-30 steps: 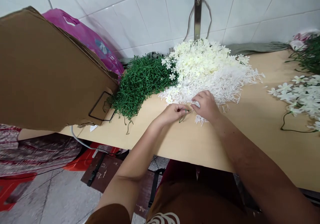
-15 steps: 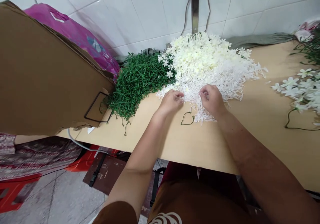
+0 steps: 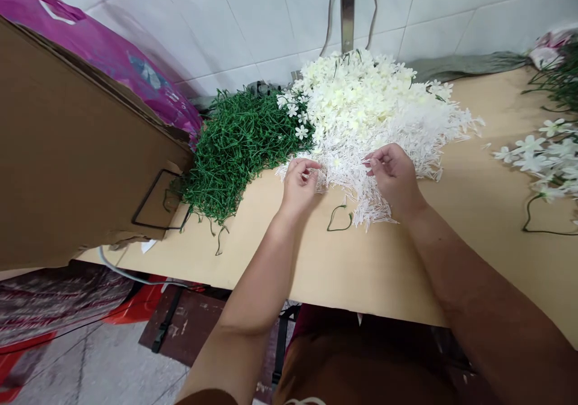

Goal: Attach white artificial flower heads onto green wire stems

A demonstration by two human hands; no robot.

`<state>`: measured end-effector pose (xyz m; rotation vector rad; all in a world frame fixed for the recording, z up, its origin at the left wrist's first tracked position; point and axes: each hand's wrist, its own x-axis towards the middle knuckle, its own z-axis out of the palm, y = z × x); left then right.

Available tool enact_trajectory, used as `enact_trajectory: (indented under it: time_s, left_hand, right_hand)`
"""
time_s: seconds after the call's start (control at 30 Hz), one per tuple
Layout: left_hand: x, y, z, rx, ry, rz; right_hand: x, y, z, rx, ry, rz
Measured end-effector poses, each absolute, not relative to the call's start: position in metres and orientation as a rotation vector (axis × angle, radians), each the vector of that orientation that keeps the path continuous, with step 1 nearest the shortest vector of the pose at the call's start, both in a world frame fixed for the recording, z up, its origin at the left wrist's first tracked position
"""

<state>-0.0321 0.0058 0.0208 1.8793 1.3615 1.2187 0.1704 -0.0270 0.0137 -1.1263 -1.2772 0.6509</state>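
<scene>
My left hand [image 3: 301, 182] is closed in a pinch at the near left edge of a heap of thin white plastic pieces [image 3: 419, 137]. Whatever lies between its fingertips is too small to make out. Over the same heap, my right hand [image 3: 392, 170] has its thumb and fingers pressed together, and what they hold cannot be told either. White artificial flowers [image 3: 356, 92] with pale yellow centres are piled behind. To the left spreads a tangle of green plastic stems [image 3: 239, 146]. One bent green stem [image 3: 338, 229] lies on the table between my forearms.
A large cardboard box [image 3: 81, 146] stands at the left, with a purple plastic bag [image 3: 103, 44] behind it. More white flower sprays [image 3: 542, 152] lie at the right of the wooden table [image 3: 361, 272]. A metal bar [image 3: 347, 14] rises against the tiled wall.
My right hand has moved slightly up and to the right, and my left hand slightly left, so they are farther apart. The view has shifted a little.
</scene>
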Motion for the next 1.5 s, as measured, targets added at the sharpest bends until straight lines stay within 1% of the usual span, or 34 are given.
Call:
enact_trajectory:
  time_s: [0.13,0.27,0.43,0.57,0.7,0.83,1.13,1.33,1.5]
  left_hand:
    - [-0.017,-0.005,0.02,1.788,1.071,1.234]
    - [-0.002,-0.014,0.017,1.539,0.904,1.177]
    - [0.0,-0.016,0.018,1.366,0.86,1.156]
    - [-0.004,-0.016,0.022,1.53,0.88,1.199]
    - [-0.004,-0.017,0.022,1.741,0.857,1.245]
    - [-0.003,-0.017,0.019,1.777,0.845,1.231]
    - [-0.004,-0.017,0.017,1.669,0.887,1.139]
    - [-0.006,-0.015,0.017,1.526,0.789,1.074]
    - [-0.005,-0.014,0.016,1.437,0.758,1.039]
  right_hand:
    - [0.163,-0.035,0.023,-1.046,-1.281,0.712]
    - [0.156,-0.041,0.03,-0.973,-1.306,0.833]
    - [0.151,-0.044,0.032,-0.904,-1.266,1.01]
    - [0.148,-0.044,0.032,-0.902,-1.226,1.073]
    - [0.147,-0.043,0.032,-0.942,-1.243,1.069]
    - [0.15,-0.041,0.032,-0.983,-1.262,1.024]
    - [0.149,-0.041,0.034,-1.033,-1.289,1.013]
    - [0.146,-0.041,0.028,-1.014,-1.272,1.072]
    - [0.145,-0.041,0.027,-1.037,-1.278,1.028]
